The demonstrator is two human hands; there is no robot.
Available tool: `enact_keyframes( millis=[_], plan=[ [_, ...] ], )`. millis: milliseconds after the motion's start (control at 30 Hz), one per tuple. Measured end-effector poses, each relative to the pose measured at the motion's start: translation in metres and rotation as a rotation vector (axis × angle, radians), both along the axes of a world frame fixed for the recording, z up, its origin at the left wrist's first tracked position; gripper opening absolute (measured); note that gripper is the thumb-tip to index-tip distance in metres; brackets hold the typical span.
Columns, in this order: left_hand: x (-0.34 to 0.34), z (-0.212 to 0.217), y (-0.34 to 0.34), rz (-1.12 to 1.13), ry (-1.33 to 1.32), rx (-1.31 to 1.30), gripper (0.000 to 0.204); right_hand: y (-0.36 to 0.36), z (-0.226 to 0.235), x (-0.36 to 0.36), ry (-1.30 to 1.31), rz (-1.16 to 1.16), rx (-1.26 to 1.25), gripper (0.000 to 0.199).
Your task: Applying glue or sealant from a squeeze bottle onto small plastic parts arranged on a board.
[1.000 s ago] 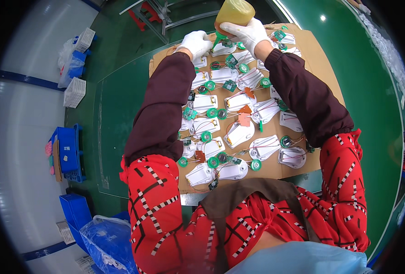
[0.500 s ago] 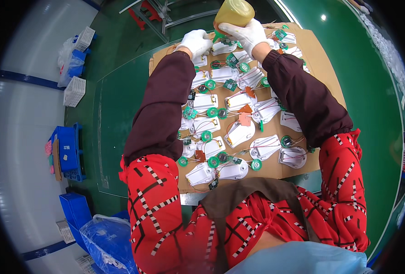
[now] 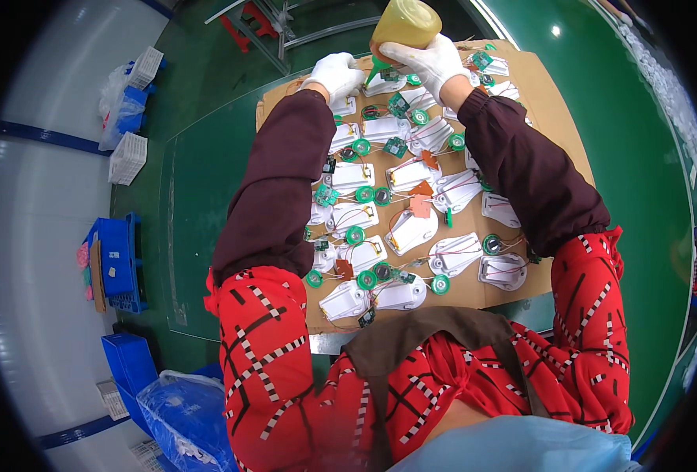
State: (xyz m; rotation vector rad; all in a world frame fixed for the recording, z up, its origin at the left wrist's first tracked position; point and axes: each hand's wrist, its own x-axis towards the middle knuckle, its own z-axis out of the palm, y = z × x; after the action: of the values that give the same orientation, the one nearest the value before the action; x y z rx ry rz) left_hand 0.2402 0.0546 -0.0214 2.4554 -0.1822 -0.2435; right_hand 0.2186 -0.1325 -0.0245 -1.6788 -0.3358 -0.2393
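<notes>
My right hand (image 3: pixel 432 63), in a white glove, is wrapped round a squeeze bottle (image 3: pixel 411 23) of yellowish liquid. The bottle is tipped over, its green nozzle (image 3: pixel 376 69) pointing down at a white plastic housing (image 3: pixel 385 83) at the far side of the cardboard. My left hand (image 3: pixel 337 76), also gloved, is closed just left of the nozzle, above another white housing (image 3: pixel 344 105). What its fingertips hold, if anything, is hidden. Nearby lie a green circuit board (image 3: pixel 399 104) and a round green speaker (image 3: pixel 420 117), with thin wires between parts.
A brown cardboard sheet (image 3: pixel 553 118) covers the green table, bearing several rows of white housings with wired boards and speakers. Orange-brown pieces (image 3: pixel 421 206) lie among them. Blue bins (image 3: pixel 116 256) and white baskets (image 3: pixel 129 158) stand at left; a red stool (image 3: pixel 250 23) is beyond the table.
The bottle and my right hand have shifted slightly, and the green nozzle now shows more plainly beside my left hand. My left hand has barely moved.
</notes>
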Motion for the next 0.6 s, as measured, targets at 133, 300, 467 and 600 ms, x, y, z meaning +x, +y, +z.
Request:
enact_keyframes(
  millis=[133, 300, 467, 600],
  plan=[
    [0.001, 0.0, 0.002, -0.007, 0.021, -0.012, 0.022, -0.004, 0.003, -0.005, 0.062, 0.07, 0.121, 0.048],
    [-0.002, 0.005, -0.002, -0.002, 0.026, 0.014, 0.021, -0.004, 0.001, -0.006, 0.051, 0.021, 0.028, 0.049],
    [-0.002, -0.001, 0.001, -0.011, -0.054, 0.088, 0.022, -0.01, 0.006, -0.01, 0.023, -0.022, -0.067, 0.048],
    [-0.001, -0.001, -0.007, 0.0, -0.051, 0.004, 0.029, -0.061, 0.035, -0.022, -0.197, 0.093, -0.03, 0.046]
  ],
)
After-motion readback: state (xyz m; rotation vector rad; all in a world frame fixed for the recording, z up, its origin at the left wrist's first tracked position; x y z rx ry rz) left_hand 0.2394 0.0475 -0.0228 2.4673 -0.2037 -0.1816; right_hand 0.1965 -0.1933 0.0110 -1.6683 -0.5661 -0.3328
